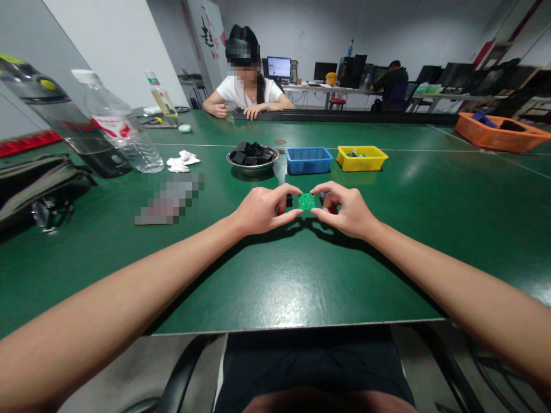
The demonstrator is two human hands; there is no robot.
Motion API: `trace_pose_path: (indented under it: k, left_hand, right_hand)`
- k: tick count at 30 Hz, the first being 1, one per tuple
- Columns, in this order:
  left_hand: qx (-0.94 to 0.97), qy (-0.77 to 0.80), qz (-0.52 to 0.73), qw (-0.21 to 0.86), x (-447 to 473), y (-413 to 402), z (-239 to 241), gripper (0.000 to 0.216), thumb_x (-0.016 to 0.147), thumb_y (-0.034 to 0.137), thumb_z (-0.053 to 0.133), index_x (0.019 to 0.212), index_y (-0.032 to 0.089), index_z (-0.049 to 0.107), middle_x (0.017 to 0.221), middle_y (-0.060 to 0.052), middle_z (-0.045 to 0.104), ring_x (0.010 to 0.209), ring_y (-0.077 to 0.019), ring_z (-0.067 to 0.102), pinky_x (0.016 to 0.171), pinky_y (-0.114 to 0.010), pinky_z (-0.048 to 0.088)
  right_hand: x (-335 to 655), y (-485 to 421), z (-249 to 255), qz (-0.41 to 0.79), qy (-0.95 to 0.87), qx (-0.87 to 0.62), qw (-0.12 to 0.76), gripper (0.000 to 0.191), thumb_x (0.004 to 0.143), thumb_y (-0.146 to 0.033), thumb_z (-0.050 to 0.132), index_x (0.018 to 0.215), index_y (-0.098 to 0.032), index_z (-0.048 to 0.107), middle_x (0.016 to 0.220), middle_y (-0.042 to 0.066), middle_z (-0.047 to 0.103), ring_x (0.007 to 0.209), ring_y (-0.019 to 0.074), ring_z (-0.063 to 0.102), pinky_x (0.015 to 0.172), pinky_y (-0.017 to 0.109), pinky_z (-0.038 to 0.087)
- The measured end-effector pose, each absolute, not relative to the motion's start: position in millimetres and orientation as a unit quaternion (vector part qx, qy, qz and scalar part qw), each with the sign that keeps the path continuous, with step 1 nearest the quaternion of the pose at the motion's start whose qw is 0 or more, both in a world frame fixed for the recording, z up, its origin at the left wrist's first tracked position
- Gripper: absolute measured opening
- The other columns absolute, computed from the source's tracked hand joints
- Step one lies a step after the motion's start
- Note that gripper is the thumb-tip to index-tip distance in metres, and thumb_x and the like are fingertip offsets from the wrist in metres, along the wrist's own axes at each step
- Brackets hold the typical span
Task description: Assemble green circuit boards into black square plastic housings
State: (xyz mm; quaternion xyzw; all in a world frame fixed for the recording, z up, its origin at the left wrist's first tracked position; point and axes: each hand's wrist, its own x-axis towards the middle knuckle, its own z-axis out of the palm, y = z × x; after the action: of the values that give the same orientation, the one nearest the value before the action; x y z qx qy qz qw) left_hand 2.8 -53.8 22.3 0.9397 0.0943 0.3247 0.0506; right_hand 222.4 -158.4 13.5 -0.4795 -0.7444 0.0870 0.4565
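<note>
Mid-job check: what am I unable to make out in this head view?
All in the head view:
Green board: its far side faces away from the camera, and its markings are too small to read.
Black piece by the left hand: partly hidden by that hand's fingers.
Small parts in the yellow tray: too small to identify, partly behind its front wall.
Bag: cut off by the left edge.

Small square green circuit board (307,201) between left grip (267,210) and right grip (345,210).
From it, round silver metal bowl (253,170) at ten o'clock, rectangular blue plastic bin (308,167) at twelve, on green desk (297,275).
</note>
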Motion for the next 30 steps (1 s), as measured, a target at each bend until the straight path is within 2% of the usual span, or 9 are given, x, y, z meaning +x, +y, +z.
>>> trace_pose_path:
  k: [30]
  left_hand:
    - [0.941,0.095,0.319,0.063,3.4,-53.0,22.0,0.031,0.094,0.040,0.064,0.113,0.015,0.063,0.056,0.008,0.056,0.046,-0.0088,0.051,0.052,-0.020,0.034]
  right_hand:
    - [222.3,-158.8,14.4,0.096,-0.744,-0.484,0.451,0.029,0.084,-0.030,0.071,0.108,-0.016,0.065,0.057,-0.008,0.057,0.048,0.0094,0.048,0.052,0.024,0.037]
